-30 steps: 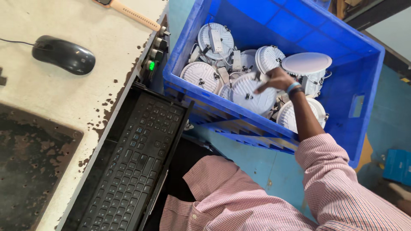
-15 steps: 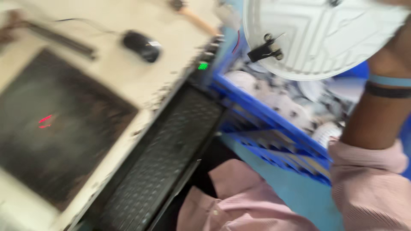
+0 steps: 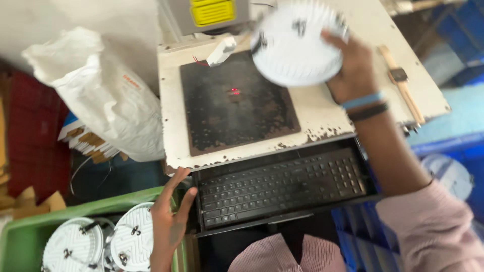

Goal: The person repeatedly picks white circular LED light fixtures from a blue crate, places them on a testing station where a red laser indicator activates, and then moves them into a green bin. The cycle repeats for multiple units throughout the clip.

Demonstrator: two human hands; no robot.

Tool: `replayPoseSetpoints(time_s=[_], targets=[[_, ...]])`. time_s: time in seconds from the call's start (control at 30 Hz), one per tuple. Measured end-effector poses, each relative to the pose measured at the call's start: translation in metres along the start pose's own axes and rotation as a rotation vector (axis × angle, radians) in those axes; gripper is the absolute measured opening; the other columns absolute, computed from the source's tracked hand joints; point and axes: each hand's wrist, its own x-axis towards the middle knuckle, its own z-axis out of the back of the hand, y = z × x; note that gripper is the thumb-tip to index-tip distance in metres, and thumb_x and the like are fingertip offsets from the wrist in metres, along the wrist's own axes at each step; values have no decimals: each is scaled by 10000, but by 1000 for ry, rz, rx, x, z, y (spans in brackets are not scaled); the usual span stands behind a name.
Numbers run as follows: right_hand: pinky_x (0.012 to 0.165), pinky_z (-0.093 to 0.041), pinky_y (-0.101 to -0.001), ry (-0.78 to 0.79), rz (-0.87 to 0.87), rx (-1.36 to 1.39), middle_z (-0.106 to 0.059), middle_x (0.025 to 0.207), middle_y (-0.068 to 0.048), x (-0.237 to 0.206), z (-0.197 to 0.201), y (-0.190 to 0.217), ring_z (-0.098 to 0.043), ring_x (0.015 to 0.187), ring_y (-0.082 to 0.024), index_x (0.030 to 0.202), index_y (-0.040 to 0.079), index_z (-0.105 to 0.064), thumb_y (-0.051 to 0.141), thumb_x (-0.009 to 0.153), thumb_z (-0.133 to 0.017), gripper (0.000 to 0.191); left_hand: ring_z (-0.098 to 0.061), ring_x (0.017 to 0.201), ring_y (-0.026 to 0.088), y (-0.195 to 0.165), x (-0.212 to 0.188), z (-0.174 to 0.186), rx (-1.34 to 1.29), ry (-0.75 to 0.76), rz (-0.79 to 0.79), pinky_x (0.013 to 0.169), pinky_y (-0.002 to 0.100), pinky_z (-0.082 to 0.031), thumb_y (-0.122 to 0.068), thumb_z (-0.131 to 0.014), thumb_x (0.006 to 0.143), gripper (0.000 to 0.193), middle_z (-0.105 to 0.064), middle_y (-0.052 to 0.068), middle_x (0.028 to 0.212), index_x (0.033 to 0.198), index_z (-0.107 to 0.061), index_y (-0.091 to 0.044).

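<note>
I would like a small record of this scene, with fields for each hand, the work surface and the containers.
right hand: right hand holds a round white finned disc above the table, tilted, image blurred
left hand: left hand empty, fingers spread, resting at the edge of the green crate
work surface: white chipped table with a dark plate bearing a small red light mark
below table: black keyboard on a tray
green crate: holds two round white discs
other: wristwatch on table; white sack at left; blue crate at right
</note>
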Motion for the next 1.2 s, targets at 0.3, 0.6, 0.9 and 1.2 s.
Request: replayPoseSetpoints(time_s=[0.3, 0.6, 0.9, 1.2], targets=[[959, -526, -432, -199, -1152, 682, -619, 1246, -188, -83, -184, 25, -603, 1163, -320, 1328, 28, -487, 264, 860, -834, 628, -263, 1563, 387, 44, 131, -112, 178, 188, -372, 1261, 558, -156, -659, -785, 811, 1106, -322, 275, 1666, 1601, -363, -10], [1178, -249, -533, 578, -536, -83, -449, 1499, -299, -52, -171, -24, -355, 1386, -447, 1435, 66, -572, 639, 605, -931, 1070, -504, 1408, 401, 59, 214, -147, 48, 72, -308, 1204, 455, -362, -759, -835, 536, 1287, -566, 232, 1466, 1506, -429, -17], [1073, -308, -476, 374, -467, -2, -595, 1493, -56, -44, -195, -23, -457, 1347, -285, 1489, 140, -547, 585, 706, -856, 952, -412, 1426, 420, 70, 250, -160, 176, -53, -298, 1212, 498, -271, -694, -860, 595, 1248, -473, 260, 1517, 1517, -392, 6], [1090, -316, -478, 324, -342, 0, -604, 1481, -89, -46, -187, -16, -474, 1365, -289, 1467, 90, -568, 578, 785, -852, 885, -414, 1489, 365, 86, 250, -163, 75, -40, -335, 1269, 479, -261, -618, -867, 663, 1180, -465, 218, 1580, 1551, -381, -12]])
